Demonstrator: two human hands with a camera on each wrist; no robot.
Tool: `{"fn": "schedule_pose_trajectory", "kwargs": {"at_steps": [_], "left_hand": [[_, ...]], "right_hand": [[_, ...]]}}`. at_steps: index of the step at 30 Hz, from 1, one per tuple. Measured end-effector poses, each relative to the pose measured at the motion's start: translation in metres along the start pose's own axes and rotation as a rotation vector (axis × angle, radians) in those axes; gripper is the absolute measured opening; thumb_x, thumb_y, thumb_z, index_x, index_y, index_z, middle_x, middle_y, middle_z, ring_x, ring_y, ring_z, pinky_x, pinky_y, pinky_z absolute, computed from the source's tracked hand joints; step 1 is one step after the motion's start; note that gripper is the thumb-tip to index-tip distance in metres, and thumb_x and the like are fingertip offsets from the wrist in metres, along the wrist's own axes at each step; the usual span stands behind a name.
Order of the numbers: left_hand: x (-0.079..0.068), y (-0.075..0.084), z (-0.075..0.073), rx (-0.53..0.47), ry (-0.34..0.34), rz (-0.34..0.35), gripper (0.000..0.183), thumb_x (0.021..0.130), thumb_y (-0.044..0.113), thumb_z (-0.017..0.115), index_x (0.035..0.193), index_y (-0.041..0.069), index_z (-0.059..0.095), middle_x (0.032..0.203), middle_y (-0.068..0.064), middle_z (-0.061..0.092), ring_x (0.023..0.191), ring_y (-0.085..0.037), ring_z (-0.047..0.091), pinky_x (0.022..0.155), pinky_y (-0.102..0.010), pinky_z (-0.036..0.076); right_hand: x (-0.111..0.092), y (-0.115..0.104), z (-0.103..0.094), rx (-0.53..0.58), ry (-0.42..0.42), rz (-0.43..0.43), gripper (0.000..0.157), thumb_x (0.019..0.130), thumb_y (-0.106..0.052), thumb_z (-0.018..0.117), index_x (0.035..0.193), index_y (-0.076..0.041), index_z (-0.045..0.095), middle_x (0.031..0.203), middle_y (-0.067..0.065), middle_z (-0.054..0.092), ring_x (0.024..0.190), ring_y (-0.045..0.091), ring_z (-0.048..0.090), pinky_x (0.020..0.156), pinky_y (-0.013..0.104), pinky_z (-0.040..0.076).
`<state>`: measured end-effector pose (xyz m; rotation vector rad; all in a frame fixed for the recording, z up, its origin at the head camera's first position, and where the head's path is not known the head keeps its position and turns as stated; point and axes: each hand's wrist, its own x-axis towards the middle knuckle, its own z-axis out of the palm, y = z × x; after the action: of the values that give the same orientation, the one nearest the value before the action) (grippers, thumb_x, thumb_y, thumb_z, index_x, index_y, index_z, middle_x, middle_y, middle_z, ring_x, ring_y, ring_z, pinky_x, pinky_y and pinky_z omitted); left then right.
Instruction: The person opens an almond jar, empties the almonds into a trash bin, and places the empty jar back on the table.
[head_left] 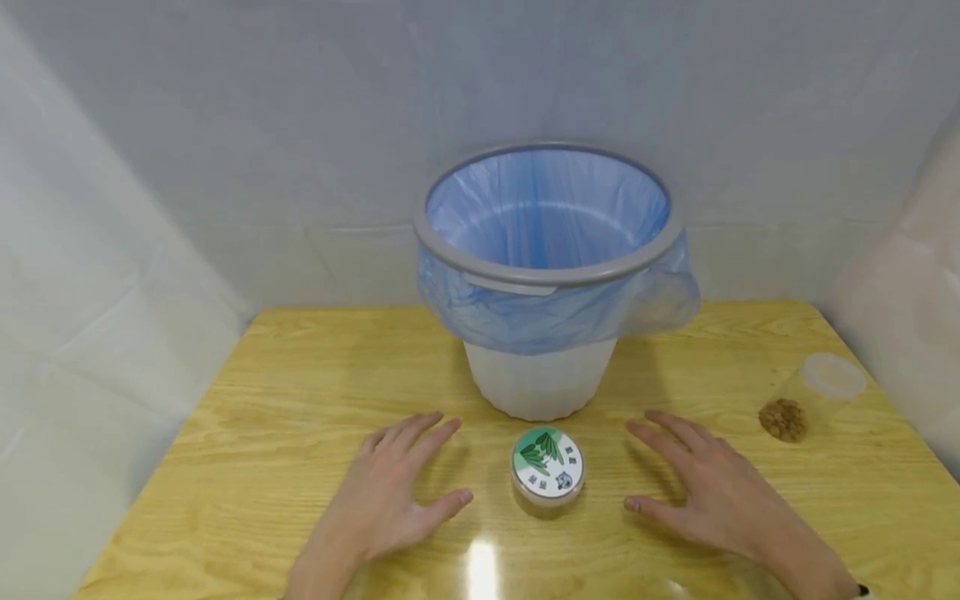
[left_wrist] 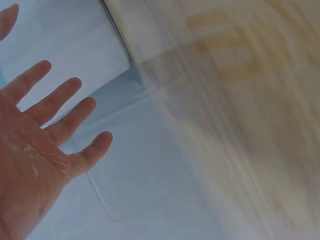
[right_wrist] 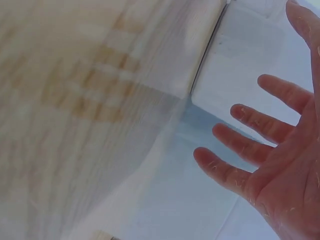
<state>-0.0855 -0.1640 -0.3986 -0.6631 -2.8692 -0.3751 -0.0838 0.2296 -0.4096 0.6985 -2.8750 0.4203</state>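
A small round jar [head_left: 546,492] with a green-and-white printed lid stands on the table between the two hands, in front of the bin. To its left, my left hand [head_left: 393,492] has its fingers spread, with the thumb pointing toward the jar. My right hand [head_left: 705,492] mirrors it on the other side, fingers apart and thumb toward the jar. A gap shows between each hand and the jar. Both wrist views show bare palms, the left palm [left_wrist: 30,160] and the right palm [right_wrist: 295,185], holding nothing.
Behind the jar stands a white bin [head_left: 542,379] with a grey rim, lined with a blue plastic bag [head_left: 525,312]. At the right sits a clear container [head_left: 832,377] with brown bits [head_left: 783,419] at its bottom. Pale sheeting [head_left: 225,125] surrounds the wooden table [head_left: 247,467].
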Motion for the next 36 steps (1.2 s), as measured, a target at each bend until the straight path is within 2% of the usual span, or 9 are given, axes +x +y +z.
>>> {"fn": "schedule_pose_trajectory", "kwargs": {"at_steps": [7,12,17,20,25,36], "left_hand": [[0.007,0.012,0.005,-0.037,-0.071,0.048,0.076,0.087,0.066,0.064,0.152,0.030,0.047,0.155,-0.004,0.052,0.144,-0.032,0.047,0.111,-0.061,0.041],[0.013,0.018,0.006,-0.023,-0.050,0.114,0.077,0.087,0.067,0.063,0.152,0.029,0.047,0.154,-0.005,0.052,0.143,-0.031,0.049,0.110,-0.061,0.043],[0.020,0.024,0.006,-0.019,-0.034,0.176,0.077,0.088,0.070,0.061,0.151,0.028,0.048,0.152,-0.003,0.054,0.141,-0.027,0.050,0.109,-0.058,0.045],[0.024,0.028,0.006,-0.038,-0.040,0.188,0.077,0.088,0.070,0.061,0.151,0.028,0.049,0.151,-0.002,0.055,0.141,-0.024,0.050,0.108,-0.057,0.046],[0.032,0.035,0.007,-0.077,-0.047,0.213,0.077,0.086,0.068,0.064,0.151,0.029,0.049,0.152,0.000,0.054,0.141,-0.021,0.051,0.110,-0.054,0.045],[0.041,0.050,0.008,-0.127,-0.129,0.215,0.083,0.085,0.068,0.066,0.154,0.027,0.045,0.155,0.001,0.051,0.141,-0.018,0.051,0.111,-0.050,0.045]], "right_hand": [[0.001,-0.002,0.005,0.026,0.021,-0.051,0.076,0.084,-0.062,0.075,0.146,-0.022,0.055,0.146,0.013,0.056,0.124,0.039,0.062,0.092,0.058,0.056],[0.002,-0.005,0.006,0.062,-0.003,-0.053,0.075,0.085,-0.061,0.073,0.147,-0.023,0.054,0.147,0.011,0.056,0.126,0.036,0.061,0.090,0.055,0.058],[0.004,-0.009,0.006,0.137,-0.069,-0.022,0.073,0.088,-0.063,0.070,0.149,-0.028,0.052,0.149,0.007,0.054,0.128,0.036,0.060,0.090,0.056,0.057],[0.006,-0.011,0.006,0.161,-0.101,-0.010,0.072,0.088,-0.066,0.067,0.149,-0.031,0.052,0.150,0.005,0.054,0.128,0.036,0.060,0.092,0.057,0.056],[0.007,-0.013,0.008,0.142,-0.097,-0.022,0.073,0.087,-0.067,0.067,0.148,-0.029,0.053,0.148,0.005,0.056,0.127,0.035,0.062,0.092,0.055,0.057],[0.013,-0.018,0.011,0.117,-0.111,-0.046,0.074,0.087,-0.073,0.062,0.148,-0.032,0.053,0.143,0.001,0.060,0.126,0.028,0.063,0.097,0.050,0.056]]}}
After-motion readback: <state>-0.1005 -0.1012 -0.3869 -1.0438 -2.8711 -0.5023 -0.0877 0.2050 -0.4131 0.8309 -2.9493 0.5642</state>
